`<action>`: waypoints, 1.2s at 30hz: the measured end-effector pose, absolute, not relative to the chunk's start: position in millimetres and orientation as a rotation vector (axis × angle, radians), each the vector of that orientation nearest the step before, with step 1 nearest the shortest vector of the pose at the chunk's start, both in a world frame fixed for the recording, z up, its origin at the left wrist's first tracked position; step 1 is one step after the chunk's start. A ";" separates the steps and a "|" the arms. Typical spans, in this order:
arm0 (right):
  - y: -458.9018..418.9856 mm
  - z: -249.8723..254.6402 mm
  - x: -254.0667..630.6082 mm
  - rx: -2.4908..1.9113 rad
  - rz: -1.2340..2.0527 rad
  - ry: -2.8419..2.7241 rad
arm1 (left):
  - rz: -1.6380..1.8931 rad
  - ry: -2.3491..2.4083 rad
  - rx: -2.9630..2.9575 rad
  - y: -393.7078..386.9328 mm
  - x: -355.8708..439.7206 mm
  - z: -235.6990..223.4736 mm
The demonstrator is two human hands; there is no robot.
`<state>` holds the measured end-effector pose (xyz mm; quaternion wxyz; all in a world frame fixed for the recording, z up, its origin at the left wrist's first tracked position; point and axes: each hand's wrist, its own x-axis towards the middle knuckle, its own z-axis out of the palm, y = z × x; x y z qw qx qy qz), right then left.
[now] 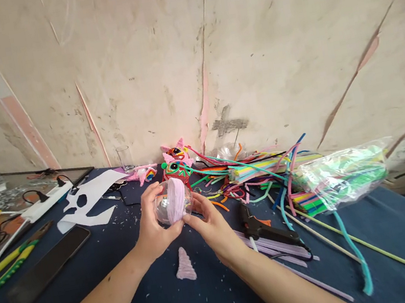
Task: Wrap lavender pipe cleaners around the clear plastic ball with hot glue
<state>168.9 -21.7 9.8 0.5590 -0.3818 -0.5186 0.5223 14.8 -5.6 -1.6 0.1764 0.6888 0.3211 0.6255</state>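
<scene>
Between my two hands I hold a clear plastic ball point(163, 211) with a wide band of lilac pipe cleaner point(176, 200) wrapped round its middle. My left hand point(152, 227) is closed round the ball's left side, thumb underneath. My right hand point(206, 218) grips the right side, its thumb and fingers on the lilac band's edge. Below them on the dark blue cloth lies a lilac triangle point(185, 265) made of pipe cleaner. A black glue gun point(264, 229) rests to the right of my right hand, over several loose lilac pipe cleaners point(281, 252).
Colourful pipe-cleaner figures point(177, 166) stand at the wall. Bundled pipe cleaners in a plastic bag point(346, 176) lie at right. A phone point(51, 267), green-yellow handled pliers point(12, 266), a cut white sheet point(92, 201) and a power strip point(47, 200) lie at left.
</scene>
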 end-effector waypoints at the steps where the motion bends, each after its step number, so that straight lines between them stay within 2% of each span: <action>1: -22.5 10.0 168.4 -0.879 1.257 -1.206 | 1.770 0.922 1.981 -5.9 15.1 -2.1; 14: -25.2 11.4 170.6 -0.825 1.441 -1.003 | 1.758 0.922 2.053 -4.2 15.9 -4.6; 36: -26.4 16.8 170.1 -0.907 1.475 -0.881 | 1.683 0.902 1.997 -3.4 19.0 -5.1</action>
